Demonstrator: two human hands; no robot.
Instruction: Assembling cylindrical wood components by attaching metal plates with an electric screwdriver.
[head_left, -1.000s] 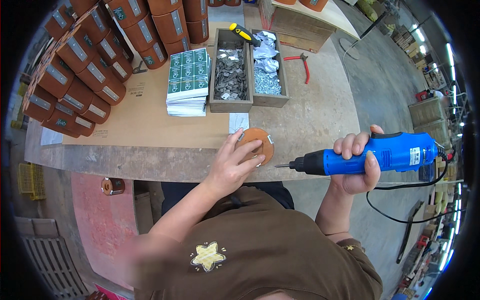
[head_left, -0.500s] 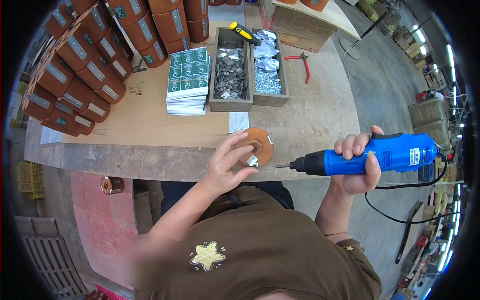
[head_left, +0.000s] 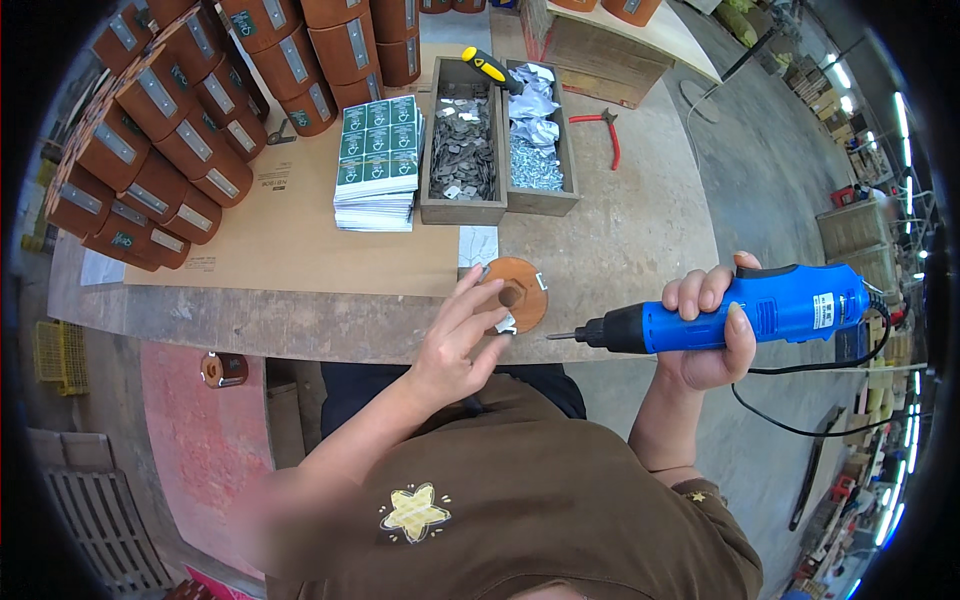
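A round brown piece (head_left: 527, 298) with a hole in its middle stands at the table's near edge. A small pale metal piece (head_left: 541, 281) shows at its right rim, and another pale piece (head_left: 508, 323) sits at its near rim. My left hand (head_left: 458, 345) reaches over its left side, fingers spread, fingertips at the rim and by the near pale piece. Whether they press on it I cannot tell. My right hand (head_left: 712, 330) grips a blue electric screwdriver (head_left: 780, 305), held level. Its bit (head_left: 560, 336) points left, a little apart from the brown piece.
Behind are two wooden trays, one of grey metal pieces (head_left: 463, 150), one of screws (head_left: 535, 165). Red pliers (head_left: 613, 140), a yellow-black-handled tool (head_left: 485, 66), a stack of green-white cards (head_left: 376, 165) and stacked brown cylinders (head_left: 180, 150) surround them. A black cord (head_left: 820, 371) trails right.
My left hand has shifted slightly, its thumb drawing back from the near pale piece. The screwdriver has moved a little to the left, its bit closer to the brown piece.
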